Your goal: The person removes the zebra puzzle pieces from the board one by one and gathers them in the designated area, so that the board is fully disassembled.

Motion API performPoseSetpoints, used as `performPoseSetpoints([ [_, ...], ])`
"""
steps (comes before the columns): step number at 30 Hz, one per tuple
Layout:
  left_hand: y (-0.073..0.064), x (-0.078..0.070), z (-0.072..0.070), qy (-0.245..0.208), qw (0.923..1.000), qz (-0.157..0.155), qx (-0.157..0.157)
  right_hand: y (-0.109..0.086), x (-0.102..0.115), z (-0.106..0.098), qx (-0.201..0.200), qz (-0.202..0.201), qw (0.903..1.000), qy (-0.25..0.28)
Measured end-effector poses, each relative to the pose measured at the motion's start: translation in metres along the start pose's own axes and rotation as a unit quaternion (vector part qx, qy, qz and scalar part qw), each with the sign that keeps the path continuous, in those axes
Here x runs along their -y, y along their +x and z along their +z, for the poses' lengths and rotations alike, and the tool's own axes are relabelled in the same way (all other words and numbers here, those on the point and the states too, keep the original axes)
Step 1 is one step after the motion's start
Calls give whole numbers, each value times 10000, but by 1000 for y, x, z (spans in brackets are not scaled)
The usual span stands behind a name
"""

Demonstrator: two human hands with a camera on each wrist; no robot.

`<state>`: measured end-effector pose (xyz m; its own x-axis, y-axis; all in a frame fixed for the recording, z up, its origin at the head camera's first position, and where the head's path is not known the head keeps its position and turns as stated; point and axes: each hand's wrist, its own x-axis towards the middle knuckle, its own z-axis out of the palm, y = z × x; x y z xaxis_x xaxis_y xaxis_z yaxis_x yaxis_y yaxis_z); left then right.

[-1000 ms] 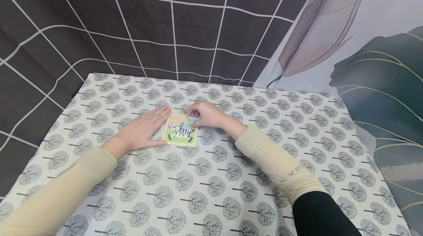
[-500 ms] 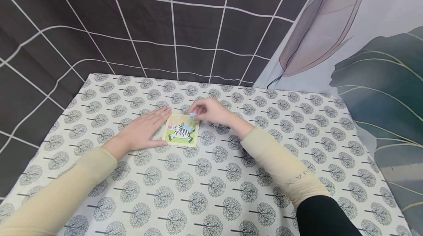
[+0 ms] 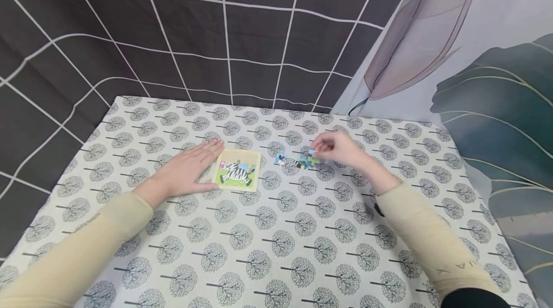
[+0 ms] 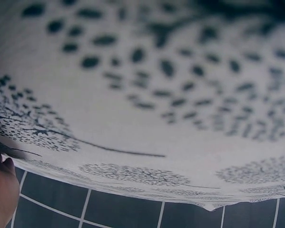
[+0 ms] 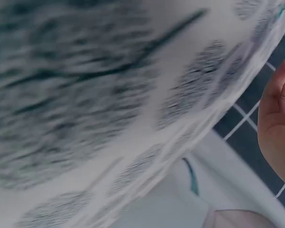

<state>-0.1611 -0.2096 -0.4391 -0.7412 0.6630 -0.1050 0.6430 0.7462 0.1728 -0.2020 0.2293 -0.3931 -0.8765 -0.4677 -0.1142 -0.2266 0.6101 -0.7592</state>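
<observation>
A square wooden puzzle [image 3: 237, 176] with a zebra picture lies on the cloth, its upper part showing bare board. My left hand [image 3: 185, 170] rests flat beside it, fingers straight, with fingertips and thumb at the left edge of its frame. To the right, my right hand [image 3: 341, 148] pinches a small blue and green puzzle piece [image 3: 313, 154] between thumb and fingers, just above other loose pieces [image 3: 302, 162]. One more piece [image 3: 281, 159], blue with black and white, lies left of them. The wrist views catch only part of the left hand [image 4: 2, 192] and right hand [image 5: 278, 126].
A white tablecloth [image 3: 268, 245] printed with grey trees covers the table. Behind it hangs a dark curtain [image 3: 255, 29] with a white grid, and a pale leaf-patterned curtain [image 3: 488, 106] hangs along the right.
My right hand has lifted the puzzle piece off the zebra puzzle and carried it right to the loose pieces, which now show. My left hand has stayed in place.
</observation>
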Motion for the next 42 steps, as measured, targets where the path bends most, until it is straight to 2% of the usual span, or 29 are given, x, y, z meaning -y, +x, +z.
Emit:
performPoseSetpoints([
  [4,0,-1,-1,10,10000,25,-45,-15,-21,-7,-63,196,9995,-225],
  [8,-1,-1,-2,-6,10000,18,-35,-21,-32,-9,-64,377,9985,-394],
  [19,0,-2,-1,34,10000,6,10,-21,-35,-8,-265,295,9953,-882],
  [23,0,-2,-1,39,10000,-25,43,-11,-22,-5,-273,90,9964,-796],
  [27,0,-2,-1,42,10000,-25,43,10,2,10,-63,-252,9972,-698],
  [36,0,-2,-1,89,10000,6,10,55,55,60,378,-737,9954,-488],
  [42,0,-1,-1,128,9999,8,-8,74,82,97,840,-969,9908,-420],
])
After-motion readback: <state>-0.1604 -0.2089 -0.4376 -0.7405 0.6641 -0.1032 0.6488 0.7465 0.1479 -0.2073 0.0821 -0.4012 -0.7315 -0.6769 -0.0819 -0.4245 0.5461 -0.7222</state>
